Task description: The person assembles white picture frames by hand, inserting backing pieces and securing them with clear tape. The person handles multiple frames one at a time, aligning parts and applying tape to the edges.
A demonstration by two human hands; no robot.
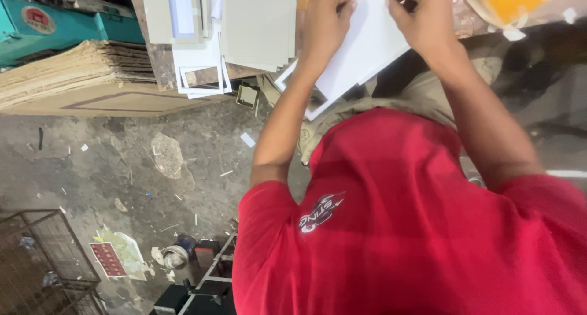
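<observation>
White card sheet (pixel 367 46), pinched at its top edge by your left hand (pixel 324 24) and right hand (pixel 425 15), may crease if either grip twists.

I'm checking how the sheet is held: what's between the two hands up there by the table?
In the head view, the white sheet spans the gap between the left hand and the right hand; each grips its upper edge.

Both hands crowd the white sheet (pixel 367 43) at the top edge. Left of the left hand (pixel 324 24), grey board stacks (pixel 260 24) and white frames (pixel 199 70) fill the surface (pixel 160 58); little gap. Yellow object (pixel 510 0) just beside the right hand (pixel 428 18). Floor (pixel 122 168) lower left open, with littered scraps and a wire cage (pixel 43 260).
</observation>
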